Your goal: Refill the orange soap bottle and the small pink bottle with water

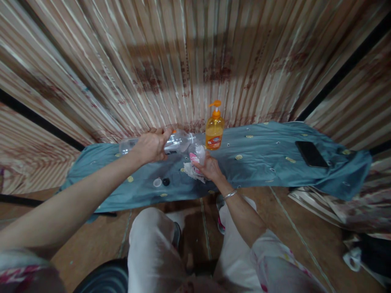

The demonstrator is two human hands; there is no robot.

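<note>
My left hand (pixel 151 145) grips a clear plastic bottle (pixel 177 142) and tips it on its side, its mouth pointing right. My right hand (pixel 209 167) holds a small clear cup (pixel 200 154) just under the bottle's mouth, with a crumpled white and pink cloth (pixel 191 170) beneath the fingers. An orange pump soap bottle (pixel 214 129) stands upright right behind the cup. Two small caps, one white (pixel 157 182) and one black (pixel 165 182), lie on the blue cloth (pixel 259 154) below my left hand.
A black phone (pixel 310 154) lies on the blue cloth at the right. A striped curtain (pixel 195 61) hangs close behind. My knees (pixel 152 232) are below, over a brown floor. Bundled fabric (pixel 351 211) lies at the right.
</note>
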